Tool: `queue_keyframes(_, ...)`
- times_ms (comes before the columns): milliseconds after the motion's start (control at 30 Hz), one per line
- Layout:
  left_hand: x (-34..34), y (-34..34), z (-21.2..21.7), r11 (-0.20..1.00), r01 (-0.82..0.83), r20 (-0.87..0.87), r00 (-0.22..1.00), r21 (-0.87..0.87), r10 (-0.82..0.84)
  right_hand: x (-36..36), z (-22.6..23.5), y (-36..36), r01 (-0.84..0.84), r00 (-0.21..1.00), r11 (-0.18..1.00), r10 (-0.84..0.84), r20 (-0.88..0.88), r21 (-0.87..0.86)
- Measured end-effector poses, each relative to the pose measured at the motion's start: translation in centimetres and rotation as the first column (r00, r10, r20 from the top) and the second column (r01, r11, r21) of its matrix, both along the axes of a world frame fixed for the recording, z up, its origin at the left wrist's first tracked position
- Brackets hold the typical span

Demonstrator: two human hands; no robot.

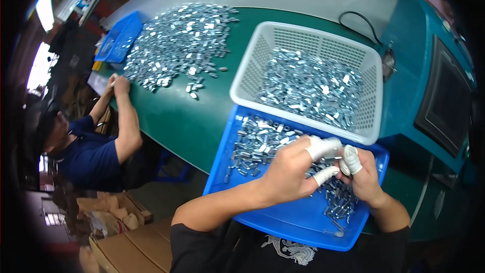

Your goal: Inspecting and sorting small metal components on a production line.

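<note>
My left hand [290, 169]: lower centre of the frame, fingers curled in toward the right hand, white rubber finger cots [323, 146] on thumb and forefinger. The tips pinch close together; whether a part sits between them I cannot tell.

My right hand [365, 174]: just beside the left, fingertips touching it, also in white cots. Fingers drawn nearly closed; any held piece is hidden.

Small metal parts [257, 144]: short, blocky, bright silver pieces with a shiny plated finish, lying loose in a heap under and around both hands.

Blue tray [283, 220]: smooth plastic, shallow, rectangular, lower centre, holding those parts; its near half is mostly bare.

White basket [252, 65]: perforated plastic with mesh-like walls, rectangular, centre right, resting on the tray's far edge, filled with the same silver parts.

Green table [177, 116]: matte dark green top with a curved edge, running from upper left to centre.

Loose pile of parts [177, 40]: upper left, spread flat across the table.

Second blue tray [118, 38]: far upper left, beside that pile.

Another person's hand [120, 86]: left side, resting on the table edge near the pile; dark blue sleeve below.

Teal machine [424, 71]: right edge, painted metal, with a dark screen.

Cardboard boxes [131, 245]: lower left, brown, on the floor.
</note>
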State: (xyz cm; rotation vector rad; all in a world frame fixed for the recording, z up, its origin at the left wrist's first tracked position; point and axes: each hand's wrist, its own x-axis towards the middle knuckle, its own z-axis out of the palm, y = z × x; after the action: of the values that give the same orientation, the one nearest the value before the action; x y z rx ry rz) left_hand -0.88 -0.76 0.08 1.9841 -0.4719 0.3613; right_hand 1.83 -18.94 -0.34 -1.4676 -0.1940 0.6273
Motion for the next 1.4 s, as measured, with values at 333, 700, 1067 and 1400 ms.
queue_keyframes(333, 0.2, -0.3, -0.3, 1.0, -0.024, -0.108, 0.994, 0.001, 0.024, 0.7, -0.3, -0.7, -0.104, 0.992, 0.995, 0.104, 0.076, -0.004)
queue_keyframes(700, 0.5, -0.2, 0.3, 0.999, 0.036, 0.063, 0.997, -0.028, -0.034, 1.9, -0.1, -0.7, -0.174, 0.764, 0.91, 0.366, -0.531, 0.377)
queue_keyframes(1067, 3.5, 3.5, -0.9, 0.947, -0.307, -0.199, 0.938, -0.097, 0.284, 1.8, -0.2, -0.3, 0.045, 0.903, 0.934, 0.114, -0.415, 0.354)
queue_keyframes(1400, 1.1, 2.0, -3.3, 0.808, -0.06, -0.157, 0.97, 0.586, 0.186, 1.6, -0.7, -0.8, 0.009, 0.929, 0.942, 0.116, -0.35, 0.335)
